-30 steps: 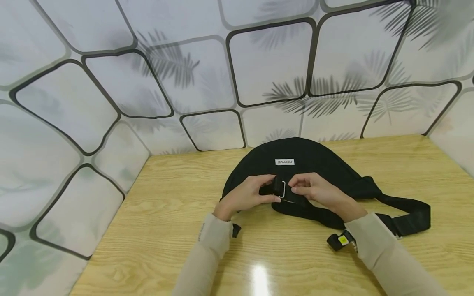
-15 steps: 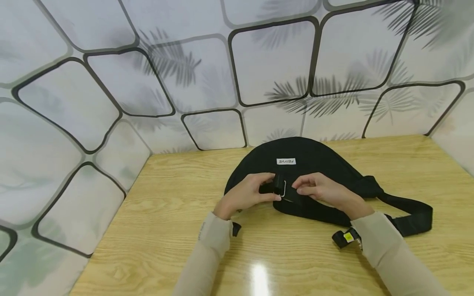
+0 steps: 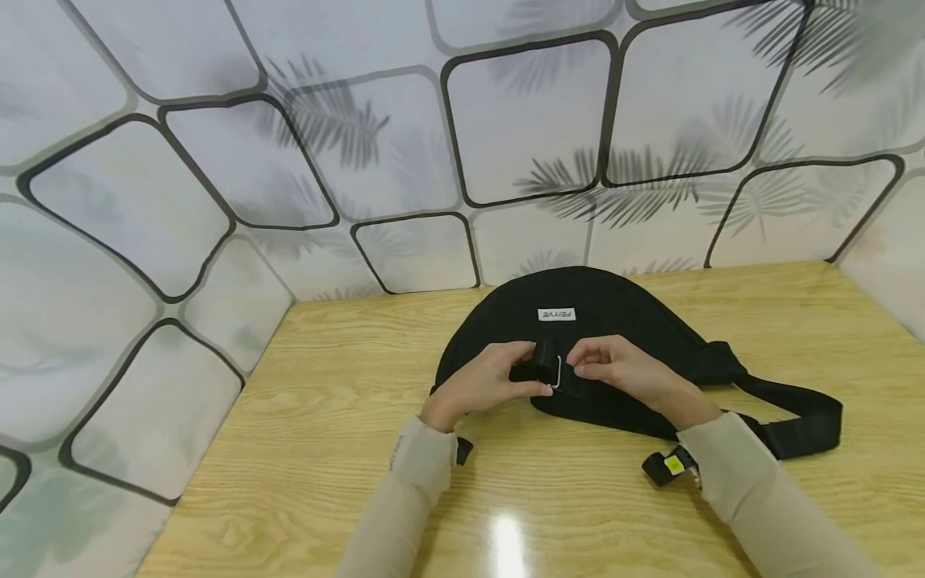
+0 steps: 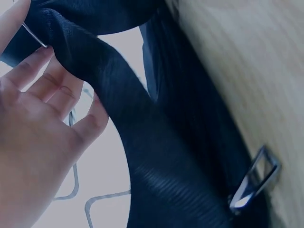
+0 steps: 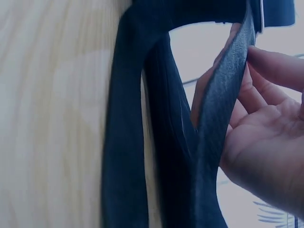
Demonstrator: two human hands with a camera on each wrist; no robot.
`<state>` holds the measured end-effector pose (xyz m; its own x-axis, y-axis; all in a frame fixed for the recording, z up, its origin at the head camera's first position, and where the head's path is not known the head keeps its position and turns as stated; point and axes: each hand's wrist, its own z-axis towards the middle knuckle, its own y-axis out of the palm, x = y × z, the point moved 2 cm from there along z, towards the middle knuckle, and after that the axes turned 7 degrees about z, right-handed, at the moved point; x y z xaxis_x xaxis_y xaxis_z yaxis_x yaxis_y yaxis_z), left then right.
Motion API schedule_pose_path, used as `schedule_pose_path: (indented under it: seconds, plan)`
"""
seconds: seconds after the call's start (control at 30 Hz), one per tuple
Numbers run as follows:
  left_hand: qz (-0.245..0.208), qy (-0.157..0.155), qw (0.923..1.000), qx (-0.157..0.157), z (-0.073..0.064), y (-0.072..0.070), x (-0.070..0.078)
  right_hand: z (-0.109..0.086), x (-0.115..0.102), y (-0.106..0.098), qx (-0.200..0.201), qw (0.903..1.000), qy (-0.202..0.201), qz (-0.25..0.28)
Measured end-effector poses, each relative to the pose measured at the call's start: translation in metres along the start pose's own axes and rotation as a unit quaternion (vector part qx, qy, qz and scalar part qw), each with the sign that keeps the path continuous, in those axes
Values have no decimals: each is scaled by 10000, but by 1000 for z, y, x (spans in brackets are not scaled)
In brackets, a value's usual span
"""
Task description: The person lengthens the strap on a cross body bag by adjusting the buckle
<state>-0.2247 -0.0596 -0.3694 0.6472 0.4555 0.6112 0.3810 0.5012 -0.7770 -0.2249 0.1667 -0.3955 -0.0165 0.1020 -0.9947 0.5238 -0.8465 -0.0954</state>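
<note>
A black waist bag (image 3: 600, 301) with a small white label (image 3: 556, 315) lies against the back wall. In front of it my left hand (image 3: 486, 379) grips a folded black strap (image 4: 109, 80) by a rectangular metal buckle (image 3: 558, 372), its wire edge upright. My right hand (image 3: 623, 369) is just to the buckle's right, its thumb and fingers pinching a strap (image 5: 225, 80) that hangs down in the right wrist view. The strap's end inside the buckle is hidden by the left fingers and the dark cloth.
A strap loop (image 3: 820, 421) reaches right across the wooden table (image 3: 347, 514). Beside the right cuff lies a strap end with a yellow tag (image 3: 674, 466). Another metal buckle (image 4: 256, 178) shows in the left wrist view. Patterned panels (image 3: 405, 152) close off the back and sides.
The right hand moves slightly away to the right, then back toward the buckle. A dark piece of strap now bridges the gap between buckle and right fingertips. The left hand hardly moves.
</note>
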Motion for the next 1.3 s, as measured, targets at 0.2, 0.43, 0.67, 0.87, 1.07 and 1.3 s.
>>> schedule_pose_path:
  seconds: [0.2,0.43,0.67,0.87,1.07,1.3]
  plan:
    - [-38,-119,9998,-122,3,11,1,2,-4,11,106,9991,-145,393]
    - [69,-159,9998,-102,2,19,1,-1,-4,11,176,9982,4,579]
    - [347,-204,9992,-8,4,14,3,-3,-10,9,-273,9982,-415,330]
    - [469,-84,9988,136,2,10,2,0,-14,21,-126,9919,-1055,-695]
    - [637,-5,9978,190,0,9,1,1,-16,29,371,9795,-1312,-1480]
    - [689,67,9973,238,-1,7,0,-1,-20,27,572,9698,-1455,-1873]
